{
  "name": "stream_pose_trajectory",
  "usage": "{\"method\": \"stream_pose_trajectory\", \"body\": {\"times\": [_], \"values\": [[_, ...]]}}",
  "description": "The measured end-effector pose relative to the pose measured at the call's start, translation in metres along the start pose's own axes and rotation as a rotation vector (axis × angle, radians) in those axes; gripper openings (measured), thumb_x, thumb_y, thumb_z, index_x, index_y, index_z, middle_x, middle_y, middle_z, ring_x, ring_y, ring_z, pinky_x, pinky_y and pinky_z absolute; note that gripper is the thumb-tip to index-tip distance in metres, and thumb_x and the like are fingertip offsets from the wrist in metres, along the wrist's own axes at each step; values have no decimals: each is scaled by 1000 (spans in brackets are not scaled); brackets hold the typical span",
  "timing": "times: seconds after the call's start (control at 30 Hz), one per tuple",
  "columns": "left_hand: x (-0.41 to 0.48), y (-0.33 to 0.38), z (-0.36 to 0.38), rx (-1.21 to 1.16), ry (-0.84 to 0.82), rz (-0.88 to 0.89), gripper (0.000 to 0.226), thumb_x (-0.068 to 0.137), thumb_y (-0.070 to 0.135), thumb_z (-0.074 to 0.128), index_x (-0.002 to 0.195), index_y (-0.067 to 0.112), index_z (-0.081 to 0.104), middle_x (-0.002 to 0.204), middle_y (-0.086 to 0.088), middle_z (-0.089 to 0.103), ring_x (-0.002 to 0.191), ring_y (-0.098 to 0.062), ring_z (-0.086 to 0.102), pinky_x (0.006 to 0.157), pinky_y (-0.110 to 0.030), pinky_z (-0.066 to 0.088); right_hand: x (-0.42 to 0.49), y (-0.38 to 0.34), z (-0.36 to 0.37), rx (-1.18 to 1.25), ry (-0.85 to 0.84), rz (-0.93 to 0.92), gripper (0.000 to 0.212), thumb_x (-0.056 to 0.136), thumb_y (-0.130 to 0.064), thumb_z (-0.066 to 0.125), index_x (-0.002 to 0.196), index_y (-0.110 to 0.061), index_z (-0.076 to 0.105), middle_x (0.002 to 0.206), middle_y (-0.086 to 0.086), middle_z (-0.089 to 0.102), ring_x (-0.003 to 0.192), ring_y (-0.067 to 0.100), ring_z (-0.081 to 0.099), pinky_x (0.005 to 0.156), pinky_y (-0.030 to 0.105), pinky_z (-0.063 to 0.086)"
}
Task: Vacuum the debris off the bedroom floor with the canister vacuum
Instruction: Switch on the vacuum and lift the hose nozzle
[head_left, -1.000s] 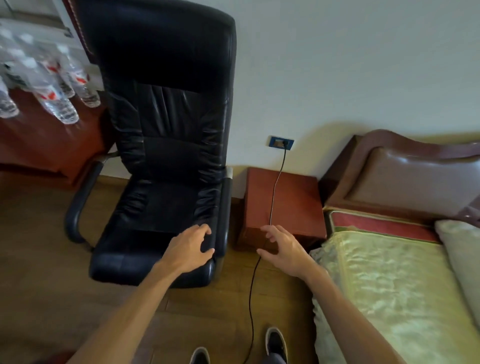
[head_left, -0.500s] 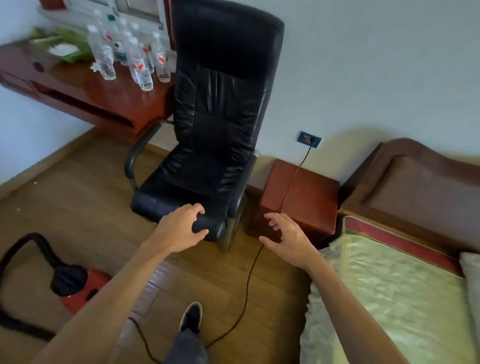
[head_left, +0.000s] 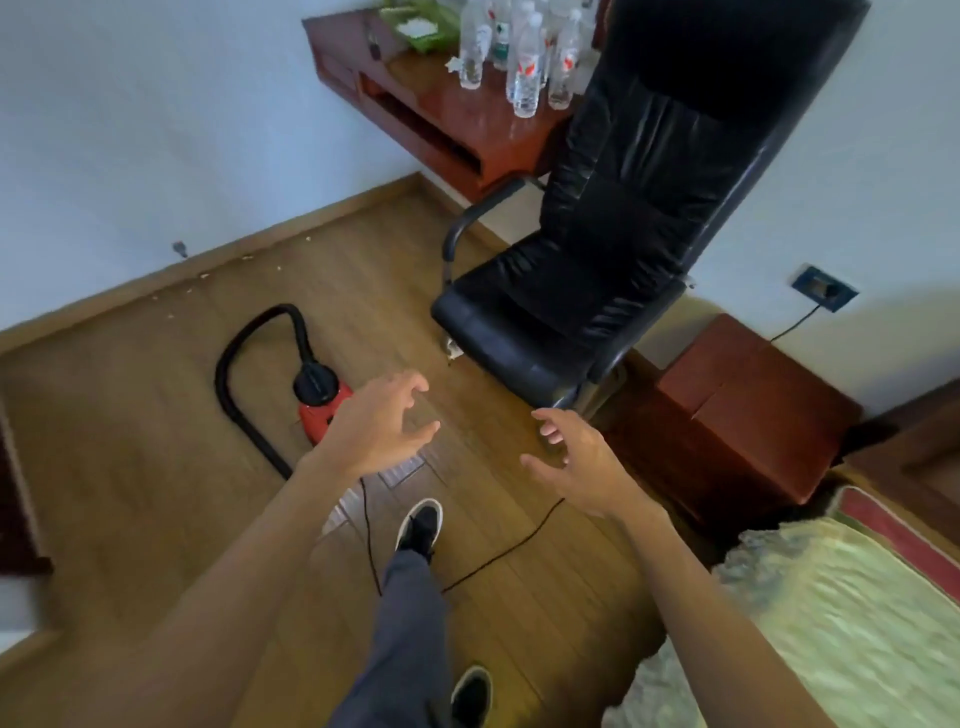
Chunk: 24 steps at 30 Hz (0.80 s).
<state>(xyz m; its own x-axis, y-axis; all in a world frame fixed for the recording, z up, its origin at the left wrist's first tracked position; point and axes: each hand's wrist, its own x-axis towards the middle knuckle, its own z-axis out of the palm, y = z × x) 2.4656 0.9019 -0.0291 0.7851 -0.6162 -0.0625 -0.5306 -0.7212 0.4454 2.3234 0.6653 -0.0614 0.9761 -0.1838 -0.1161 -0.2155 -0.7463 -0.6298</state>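
A red canister vacuum (head_left: 318, 413) with a black top sits on the wooden floor, partly hidden behind my left hand. Its black hose (head_left: 244, 358) arcs up and curves down toward me. A thin black power cord (head_left: 511, 550) runs across the floor to a wall socket (head_left: 824, 289). Small pale debris (head_left: 200, 278) lies scattered along the skirting at the far left. My left hand (head_left: 376, 426) hovers open above the floor beside the vacuum. My right hand (head_left: 582, 462) hovers open near the chair's front corner, holding nothing.
A black leather office chair (head_left: 597, 270) stands ahead right, in front of a wall-mounted wooden desk (head_left: 441, 114) with several water bottles. A wooden nightstand (head_left: 737, 405) and a bed with a green cover (head_left: 841, 623) are on the right. My feet (head_left: 421, 525) are on the floor.
My view has swung left and down, bringing the vacuum and floor into sight. My left hand has come off the chair seat; both hands now hang open in the air.
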Motion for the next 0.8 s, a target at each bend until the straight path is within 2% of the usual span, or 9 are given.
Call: {"method": "stream_pose_trajectory", "body": {"times": [0.13, 0.2, 0.33, 0.4, 0.5, 0.63, 0.8], "values": [[-40, -37, -6, -8, 56, -44, 47, 84, 50, 64, 120, 24, 52, 98, 9, 57, 82, -6, 54, 63, -21, 40, 8, -29, 36, -1, -86, -30, 59, 91, -43, 64, 143, -26, 41, 126, -8, 50, 111, 5, 49, 95, 27, 48], [-59, -58, -3, -33, 97, -82, 44, 83, 48, 65, 117, 22, 52, 95, 8, 56, 79, -7, 55, 61, -23, 43, 13, -42, 53, 3, -127, -58, 59, 91, -42, 63, 143, -25, 40, 125, -8, 50, 111, 5, 48, 94, 25, 46], [-84, -88, 4, -22, 162, -159, 44, 82, 45, 65, 117, 20, 53, 101, 3, 59, 87, -18, 60, 74, -38, 53, 35, -52, 86, -14, -149, -119, 60, 90, -40, 65, 143, -26, 40, 123, -13, 47, 112, 4, 48, 93, 23, 44], [-93, -98, 1, -8, 198, -163, 44, 83, 44, 64, 118, 21, 52, 103, 3, 59, 90, -18, 59, 78, -38, 53, 46, -61, 98, -12, -147, -150, 59, 90, -38, 66, 142, -24, 42, 125, -10, 50, 111, 5, 49, 95, 27, 47], [-98, -104, -12, 47, 188, -182, 41, 84, 46, 61, 117, 24, 50, 101, 5, 58, 88, -16, 58, 74, -36, 53, 49, -74, 110, 24, -154, -136, 60, 89, -37, 67, 142, -21, 43, 128, -5, 52, 112, 7, 51, 98, 33, 49], [-98, -108, -26, 68, 167, -210, 40, 84, 46, 61, 116, 26, 49, 101, 6, 56, 87, -14, 57, 73, -36, 54, 49, -85, 118, 42, -178, -132, 62, 89, -38, 68, 143, -24, 41, 130, -6, 52, 112, 4, 49, 96, 26, 46], [-106, -111, -23, 83, 136, -231, 42, 84, 45, 63, 118, 23, 51, 102, 3, 58, 92, -18, 58, 76, -38, 53, 46, -89, 118, 86, -198, -121, 63, 89, -35, 69, 144, -22, 42, 130, -6, 52, 113, 4, 49, 96, 28, 47]]}}
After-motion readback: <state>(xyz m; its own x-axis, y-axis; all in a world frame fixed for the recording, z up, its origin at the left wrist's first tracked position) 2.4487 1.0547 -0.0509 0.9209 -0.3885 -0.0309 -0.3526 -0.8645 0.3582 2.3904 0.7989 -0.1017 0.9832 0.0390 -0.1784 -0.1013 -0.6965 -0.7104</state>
